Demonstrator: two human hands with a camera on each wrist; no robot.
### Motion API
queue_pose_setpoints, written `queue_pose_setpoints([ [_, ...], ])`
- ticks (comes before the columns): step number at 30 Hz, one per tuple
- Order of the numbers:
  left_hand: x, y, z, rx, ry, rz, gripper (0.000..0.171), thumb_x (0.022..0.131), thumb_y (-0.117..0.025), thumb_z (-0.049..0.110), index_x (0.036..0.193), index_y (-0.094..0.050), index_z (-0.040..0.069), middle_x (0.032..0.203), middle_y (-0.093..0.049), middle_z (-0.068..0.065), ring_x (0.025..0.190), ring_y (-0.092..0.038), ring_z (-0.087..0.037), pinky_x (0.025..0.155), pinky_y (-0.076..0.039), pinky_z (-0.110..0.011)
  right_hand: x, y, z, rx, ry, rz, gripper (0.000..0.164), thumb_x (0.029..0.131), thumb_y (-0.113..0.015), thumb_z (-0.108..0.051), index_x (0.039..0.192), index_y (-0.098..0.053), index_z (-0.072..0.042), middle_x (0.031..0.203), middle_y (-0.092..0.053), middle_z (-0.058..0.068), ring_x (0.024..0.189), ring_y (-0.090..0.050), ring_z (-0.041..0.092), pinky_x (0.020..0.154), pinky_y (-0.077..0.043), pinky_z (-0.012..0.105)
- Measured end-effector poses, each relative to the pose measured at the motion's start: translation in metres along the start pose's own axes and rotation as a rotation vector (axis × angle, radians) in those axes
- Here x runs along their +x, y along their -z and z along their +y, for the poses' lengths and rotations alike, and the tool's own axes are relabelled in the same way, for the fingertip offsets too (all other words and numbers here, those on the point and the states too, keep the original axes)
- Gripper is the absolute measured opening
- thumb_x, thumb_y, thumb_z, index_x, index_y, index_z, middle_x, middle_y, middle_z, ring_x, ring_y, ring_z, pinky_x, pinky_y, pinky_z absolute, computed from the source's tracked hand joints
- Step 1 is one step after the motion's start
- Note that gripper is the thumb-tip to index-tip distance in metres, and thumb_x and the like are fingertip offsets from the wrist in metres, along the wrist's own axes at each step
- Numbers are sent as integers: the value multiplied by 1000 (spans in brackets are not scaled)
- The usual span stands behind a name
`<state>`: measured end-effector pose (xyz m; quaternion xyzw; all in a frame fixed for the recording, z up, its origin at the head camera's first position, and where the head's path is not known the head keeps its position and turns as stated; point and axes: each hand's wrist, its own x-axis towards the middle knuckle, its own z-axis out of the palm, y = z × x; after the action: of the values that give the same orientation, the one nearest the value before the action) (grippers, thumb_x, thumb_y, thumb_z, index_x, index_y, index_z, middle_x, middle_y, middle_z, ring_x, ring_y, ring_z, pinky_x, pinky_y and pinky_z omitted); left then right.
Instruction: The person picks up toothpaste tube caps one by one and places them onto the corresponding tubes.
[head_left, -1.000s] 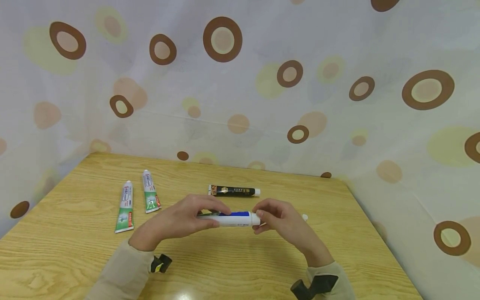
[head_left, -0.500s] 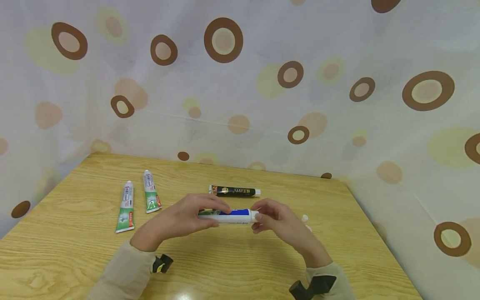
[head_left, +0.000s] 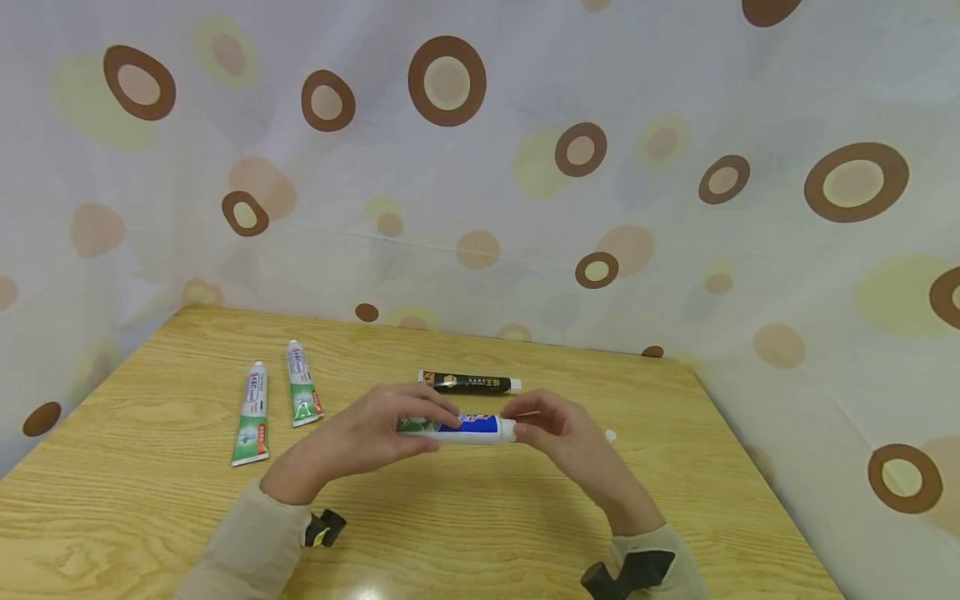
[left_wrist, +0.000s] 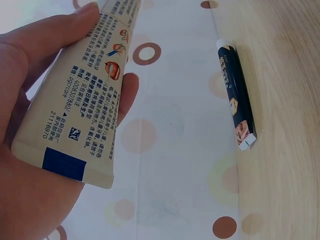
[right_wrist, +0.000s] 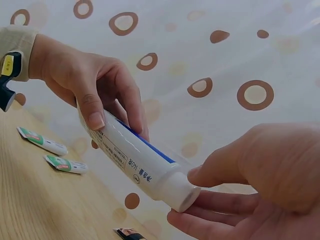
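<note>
A white toothpaste tube (head_left: 480, 429) with a blue and green label lies level between my hands, above the table. My left hand (head_left: 367, 433) grips its flat tail half, thumb on the near side and fingers over the far side. In the left wrist view the printed back of the tube (left_wrist: 82, 95) faces the camera. At the other end my right hand (head_left: 562, 433) has its thumb and fingers at the white cap (right_wrist: 179, 191). The right wrist view shows the thumb on one side of the cap and fingers beneath it.
On the wooden table (head_left: 450, 533), a black toothpaste tube (head_left: 468, 382) lies behind my hands. Two green-and-white tubes, one nearer (head_left: 251, 414) and one farther (head_left: 302, 383), lie at the left. A small white object (head_left: 611, 436) shows beyond my right wrist. Patterned sheeting (head_left: 480, 167) rises behind.
The held tube has risen slightly and rolled about its length, so more of its blue label faces up. The right-hand fingers have shifted a little around the cap.
</note>
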<state>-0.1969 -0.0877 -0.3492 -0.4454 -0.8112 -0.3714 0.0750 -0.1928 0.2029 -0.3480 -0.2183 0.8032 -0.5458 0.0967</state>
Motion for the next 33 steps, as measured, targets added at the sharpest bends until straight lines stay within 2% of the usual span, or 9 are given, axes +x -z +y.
queue_pose_setpoints([
  [5,0,0,0,7,0,0,30,84,-78,8,113,-75,14,124,-68,0,114,-65,-18,90,-55,-31,0,1,-1,-16,-20,21,25,97,-64,-15,121,-62,-10,123,-64,10,112,-64,25,92,-54,34],
  [16,1,-1,-1,-18,24,-5,35,85,-78,9,119,-72,13,125,-67,-2,110,-66,-18,87,-56,-29,2,-4,-2,-105,20,81,15,98,-60,-6,112,-66,-7,112,-66,14,93,-65,22,82,-54,26],
  [25,1,-2,-2,-15,14,7,34,85,-78,8,118,-73,12,124,-68,-3,110,-66,-19,86,-56,-29,2,-4,-1,-85,17,102,17,97,-63,-11,113,-66,-7,112,-66,13,97,-66,21,84,-55,26],
  [29,1,-1,-1,-18,34,0,35,85,-78,7,119,-73,13,126,-67,-3,112,-66,-20,87,-56,-30,3,-4,2,-98,42,91,19,96,-65,-12,114,-66,-8,114,-67,13,100,-67,25,84,-55,25],
  [33,2,-1,-3,-15,56,-20,37,85,-77,6,121,-72,13,127,-66,-4,113,-65,-21,87,-56,-29,4,-5,4,-128,53,112,18,97,-64,-14,114,-68,-9,111,-68,13,96,-67,25,82,-55,26],
])
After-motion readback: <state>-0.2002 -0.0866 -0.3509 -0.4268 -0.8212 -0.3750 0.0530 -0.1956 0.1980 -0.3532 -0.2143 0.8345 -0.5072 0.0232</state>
